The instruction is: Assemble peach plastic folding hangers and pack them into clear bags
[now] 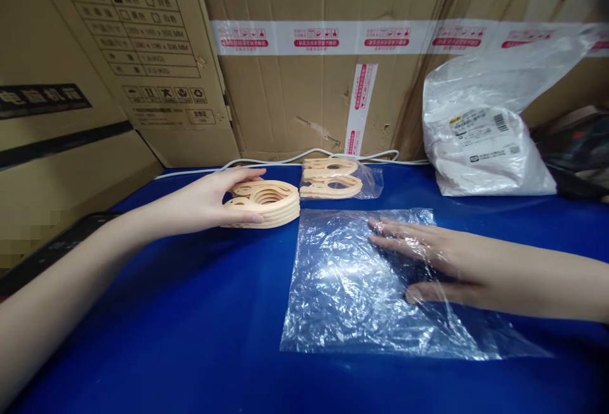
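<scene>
Several stacked beige pieces sit between the left fingers.

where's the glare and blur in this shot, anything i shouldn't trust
Head view: bright glints break up the clear plastic; head view: the right hand looks slightly soft; head view: dark clutter at the right edge is too blurred to identify.

The left carton reads “电脑机箱” on its dark band, “KG” in its table
</scene>
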A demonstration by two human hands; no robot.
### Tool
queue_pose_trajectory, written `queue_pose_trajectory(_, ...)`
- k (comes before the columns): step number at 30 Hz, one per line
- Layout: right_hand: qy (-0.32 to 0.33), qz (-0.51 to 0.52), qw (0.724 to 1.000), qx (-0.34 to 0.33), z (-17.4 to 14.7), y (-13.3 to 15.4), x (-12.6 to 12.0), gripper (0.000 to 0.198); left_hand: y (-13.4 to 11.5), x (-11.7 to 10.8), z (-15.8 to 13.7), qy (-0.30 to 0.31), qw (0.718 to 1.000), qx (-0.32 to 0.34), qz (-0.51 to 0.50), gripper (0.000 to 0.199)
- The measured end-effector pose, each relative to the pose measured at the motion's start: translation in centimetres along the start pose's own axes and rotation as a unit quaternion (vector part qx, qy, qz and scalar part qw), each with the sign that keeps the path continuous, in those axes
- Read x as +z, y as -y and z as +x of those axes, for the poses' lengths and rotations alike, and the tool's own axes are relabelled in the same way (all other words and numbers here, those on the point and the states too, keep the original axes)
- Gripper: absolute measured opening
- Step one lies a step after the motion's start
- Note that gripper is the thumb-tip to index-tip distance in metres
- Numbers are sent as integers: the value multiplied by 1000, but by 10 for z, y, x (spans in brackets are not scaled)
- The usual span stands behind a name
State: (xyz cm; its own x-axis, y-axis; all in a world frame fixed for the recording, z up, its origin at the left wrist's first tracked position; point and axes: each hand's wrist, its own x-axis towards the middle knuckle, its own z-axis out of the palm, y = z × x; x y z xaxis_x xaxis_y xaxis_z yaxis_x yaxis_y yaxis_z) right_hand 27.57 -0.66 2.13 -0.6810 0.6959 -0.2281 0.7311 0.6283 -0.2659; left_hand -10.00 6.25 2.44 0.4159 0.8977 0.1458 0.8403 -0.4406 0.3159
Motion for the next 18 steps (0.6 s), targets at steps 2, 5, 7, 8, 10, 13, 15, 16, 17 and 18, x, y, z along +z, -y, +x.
queue_pose_trajectory(2,-17,-22,1000,-12,-2,-2,3,67,0,0,0,-4,1000,5,-2,85)
queue_pose_trajectory(5,-29,-30,999,-12,-10,-7,5,64,-6,-1,-1,-16,1000,15,-16,83)
queue_pose_trajectory(7,-19,-23,999,-18,-16,-8,4,63,-14,-1,-2,-31,999,25,-22,82)
queue_pose_trajectory(8,-9,-17,999,-28,-18,-8,3,62,-19,-1,-4,-38,998,34,-21,81)
queue_pose_trajectory(10,7,-6,999,-53,-19,-4,2,63,-31,1,-7,-49,997,65,-18,77)
queue_pose_trajectory(13,-1,5,996,-87,-10,6,6,67,-47,7,-12,-66,989,131,-24,74)
queue_pose_trajectory(15,-27,-5,995,-99,1,13,11,66,-56,13,-15,-73,984,162,-28,74)
queue_pose_trajectory(16,-45,-14,994,-103,6,16,13,64,-60,15,-17,-75,982,171,-31,74)
queue_pose_trajectory(17,-67,-26,992,-104,10,19,15,61,-63,17,-18,-75,981,175,-35,73)
queue_pose_trajectory(18,-91,-35,990,-104,14,21,16,57,-65,19,-19,-74,981,176,-39,73)
